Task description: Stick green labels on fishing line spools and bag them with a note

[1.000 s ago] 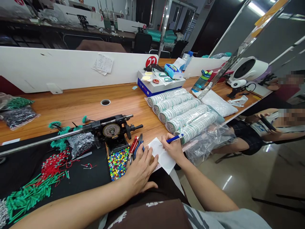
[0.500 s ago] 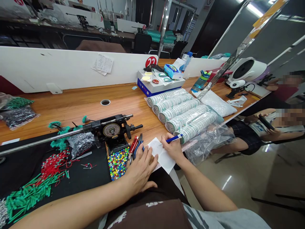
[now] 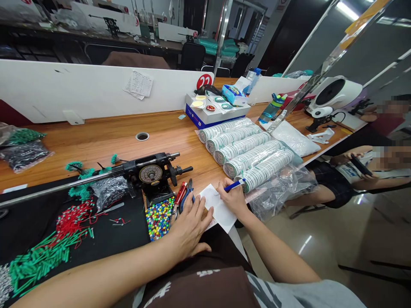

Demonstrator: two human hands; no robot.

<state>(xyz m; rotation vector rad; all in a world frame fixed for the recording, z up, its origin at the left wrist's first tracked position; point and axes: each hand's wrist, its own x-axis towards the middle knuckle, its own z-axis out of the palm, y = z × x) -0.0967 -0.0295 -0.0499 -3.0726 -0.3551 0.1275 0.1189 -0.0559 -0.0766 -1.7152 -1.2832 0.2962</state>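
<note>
My right hand is closed around a blue pen, its tip side hidden by the fingers over a white sheet of paper. Flat and with fingers stretched, my left hand lies at the left edge of that paper. Just beyond the left fingertips are blue-handled pliers and a red-handled tool. Small multicoloured beads fill a patch at the table edge beside my left hand. Behind them stands a black hand-cranked winding machine with a round dial.
Several plastic-wrapped rolls of round discs lie beyond my right hand. Red and green wired pieces cover the black mat at left. A box stands by the partition. A seated person is at right.
Almost nothing differs. The pen and right hand stay at the paper with at most a tiny shift, and the left hand rests in the same place.
</note>
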